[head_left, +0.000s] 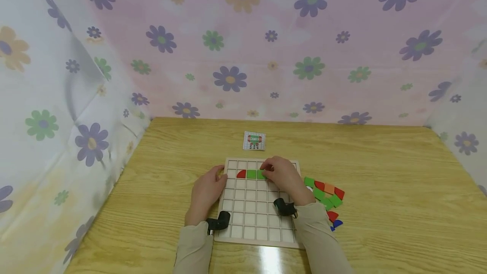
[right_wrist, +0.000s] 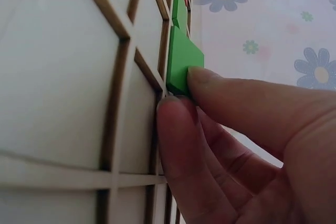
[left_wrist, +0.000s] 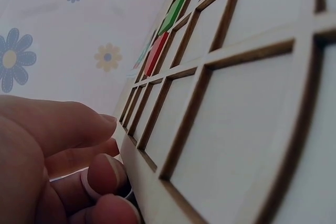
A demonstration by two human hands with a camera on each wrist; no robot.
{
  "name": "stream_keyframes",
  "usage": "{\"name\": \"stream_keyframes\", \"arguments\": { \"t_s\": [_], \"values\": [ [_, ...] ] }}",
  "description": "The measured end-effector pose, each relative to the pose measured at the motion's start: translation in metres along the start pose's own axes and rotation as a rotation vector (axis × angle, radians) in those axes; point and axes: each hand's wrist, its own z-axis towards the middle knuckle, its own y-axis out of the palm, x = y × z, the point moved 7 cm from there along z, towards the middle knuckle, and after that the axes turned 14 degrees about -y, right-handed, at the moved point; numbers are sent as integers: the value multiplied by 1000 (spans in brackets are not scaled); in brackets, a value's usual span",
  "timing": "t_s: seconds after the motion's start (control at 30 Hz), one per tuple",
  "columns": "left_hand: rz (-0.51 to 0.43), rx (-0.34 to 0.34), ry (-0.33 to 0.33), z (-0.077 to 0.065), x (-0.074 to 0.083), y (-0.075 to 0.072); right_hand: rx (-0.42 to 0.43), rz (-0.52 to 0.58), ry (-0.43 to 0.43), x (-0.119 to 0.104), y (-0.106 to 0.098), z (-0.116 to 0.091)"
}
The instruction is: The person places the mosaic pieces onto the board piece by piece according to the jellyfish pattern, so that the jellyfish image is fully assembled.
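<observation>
My right hand [head_left: 283, 176] pinches a green square tile [right_wrist: 181, 59] between thumb and fingers. The tile tilts slightly over a cell of the wooden grid board [head_left: 251, 206], right beside another green square tile [head_left: 251, 174]. Left of that, a red quarter-round tile [head_left: 241, 174] lies in the same row. At the board's left edge rests my left hand [head_left: 207, 189]. In the left wrist view its thumb and index fingertips meet the rim, with the other fingers loosely bent beside it.
A small pattern card [head_left: 254, 141] lies behind the board. To the right, near my right forearm, are loose tiles: green squares [head_left: 318, 194], red pieces [head_left: 332, 216], an orange square [head_left: 329, 188] and blue pieces [head_left: 337, 223]. Flowered cloth [head_left: 266, 54] hangs around the wooden table [head_left: 399, 189].
</observation>
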Motion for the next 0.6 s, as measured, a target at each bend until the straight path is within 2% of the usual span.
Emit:
{"name": "stream_keyframes", "arguments": {
  "t_s": [0.3, 0.6],
  "values": [
    [-15, -5, -8, 2, -2, 0, -15, -3, -32, -3, 0, 1],
    [-25, -14, -5, 0, -2, 2, -17, 73, 6, 5, -1, -2]
  ]
}}
